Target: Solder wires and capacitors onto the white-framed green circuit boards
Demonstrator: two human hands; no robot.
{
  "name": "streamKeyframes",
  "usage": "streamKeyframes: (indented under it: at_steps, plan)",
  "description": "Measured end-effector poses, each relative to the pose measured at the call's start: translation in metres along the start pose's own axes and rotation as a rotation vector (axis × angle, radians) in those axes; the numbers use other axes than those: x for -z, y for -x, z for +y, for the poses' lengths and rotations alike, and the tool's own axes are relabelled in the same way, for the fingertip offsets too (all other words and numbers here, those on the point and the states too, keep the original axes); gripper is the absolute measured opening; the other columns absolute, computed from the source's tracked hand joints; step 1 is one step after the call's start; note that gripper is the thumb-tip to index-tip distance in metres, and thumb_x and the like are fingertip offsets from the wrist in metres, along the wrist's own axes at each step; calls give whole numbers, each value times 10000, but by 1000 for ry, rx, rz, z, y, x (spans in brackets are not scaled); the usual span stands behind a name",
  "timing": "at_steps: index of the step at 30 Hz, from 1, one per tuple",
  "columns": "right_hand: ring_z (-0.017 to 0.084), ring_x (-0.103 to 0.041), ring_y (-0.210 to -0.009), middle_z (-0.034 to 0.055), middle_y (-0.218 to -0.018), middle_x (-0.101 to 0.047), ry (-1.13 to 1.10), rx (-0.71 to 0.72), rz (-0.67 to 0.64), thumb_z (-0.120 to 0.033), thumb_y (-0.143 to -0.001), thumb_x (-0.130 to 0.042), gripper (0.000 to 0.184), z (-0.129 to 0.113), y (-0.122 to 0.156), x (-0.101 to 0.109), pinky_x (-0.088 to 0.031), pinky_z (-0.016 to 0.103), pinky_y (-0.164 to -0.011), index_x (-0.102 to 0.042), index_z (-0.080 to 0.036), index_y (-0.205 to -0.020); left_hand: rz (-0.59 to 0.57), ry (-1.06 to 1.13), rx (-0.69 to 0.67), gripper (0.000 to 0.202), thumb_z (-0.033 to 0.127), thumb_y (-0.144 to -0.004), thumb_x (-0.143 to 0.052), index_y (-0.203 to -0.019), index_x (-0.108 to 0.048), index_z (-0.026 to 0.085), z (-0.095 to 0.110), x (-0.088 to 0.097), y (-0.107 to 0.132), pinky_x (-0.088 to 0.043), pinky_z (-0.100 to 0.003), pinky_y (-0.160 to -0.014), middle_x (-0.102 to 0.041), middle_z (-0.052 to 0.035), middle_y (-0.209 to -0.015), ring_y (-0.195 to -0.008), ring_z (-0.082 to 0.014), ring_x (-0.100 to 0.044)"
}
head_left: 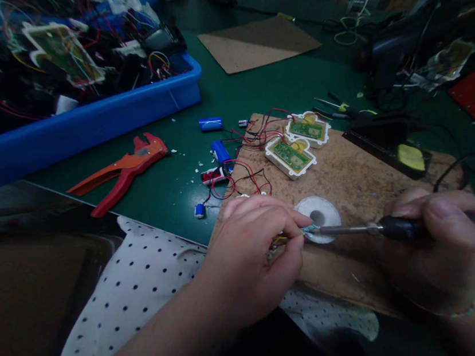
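My left hand (pixel 253 251) is closed in a pinch on a small wired part (pixel 308 229) at the near edge of a worn brown board (pixel 350 176). My right hand (pixel 440 245) grips a soldering iron (pixel 403 228) whose metal tip meets that part. A white solder spool (pixel 320 214) lies just behind the tip. Farther back on the board sit two white-framed green circuit boards (pixel 290 156) (pixel 308 129) with red and black wires (pixel 254 141).
Blue cylindrical batteries (pixel 211 124) (pixel 219 151) and orange wire strippers (pixel 126 168) lie on the green table. A blue bin (pixel 84 124) full of wired boards stands at back left. A cardboard sheet (pixel 258 42), small hand tools (pixel 344 108) and a black stand with a yellow sponge (pixel 410 157) are at the right.
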State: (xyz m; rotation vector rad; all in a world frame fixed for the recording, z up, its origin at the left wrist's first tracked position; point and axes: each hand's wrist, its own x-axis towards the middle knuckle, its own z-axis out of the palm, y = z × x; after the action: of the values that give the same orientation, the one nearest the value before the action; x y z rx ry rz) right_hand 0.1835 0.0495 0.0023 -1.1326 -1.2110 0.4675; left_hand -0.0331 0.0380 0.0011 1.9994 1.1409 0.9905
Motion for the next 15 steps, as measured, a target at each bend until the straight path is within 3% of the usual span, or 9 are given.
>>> streamKeyframes:
  at_steps: [8,15]
  plan:
    - [80,-451,-382,-41,-476,-527,-32,115,77,-187,-710,-607,209,9,-2,-7,-305,221,-332,-593,-191,-501,-9,-3,9,141,90,-829,-656,-825,-625,228,2,1,0,-406,-389,-973,-758,83,-1039,-1061,-151,-648]
    - [103,-514,-502,-24,-596,-580,16,9,-34,-155,-815,-575,210,8,3,6,-407,243,-419,-623,-205,-617,-16,-6,11,125,109,-854,-637,-847,-631,234,-1,1,0,-400,-397,-984,-756,73,-1056,-1073,-157,-644]
